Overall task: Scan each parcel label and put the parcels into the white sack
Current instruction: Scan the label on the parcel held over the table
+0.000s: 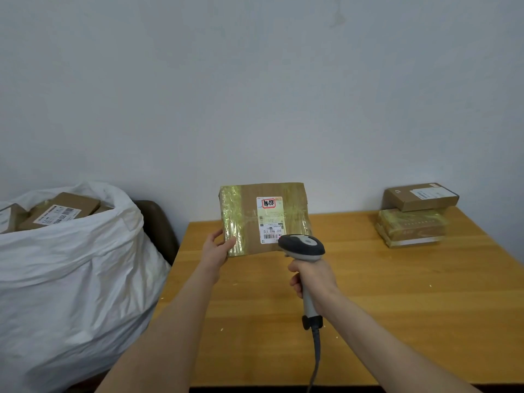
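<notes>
My left hand (pixel 216 251) grips the lower left corner of a brown cardboard parcel (pixel 249 214) wrapped in yellowish tape, holding it upright above the wooden table (pixel 368 307). Its white label (pixel 270 219) with a barcode faces me. My right hand (pixel 313 282) holds a grey barcode scanner (pixel 302 246) by the handle, its head just in front of the label's lower edge. The white sack (pixel 71 279) stands at the left, open, with several boxes inside.
Two more parcels are stacked at the table's far right: a brown box (pixel 419 196) on a tape-wrapped one (pixel 411 228). The scanner's cable (pixel 315 358) trails off the table's front edge. A dark chair back (pixel 158 228) stands between sack and table.
</notes>
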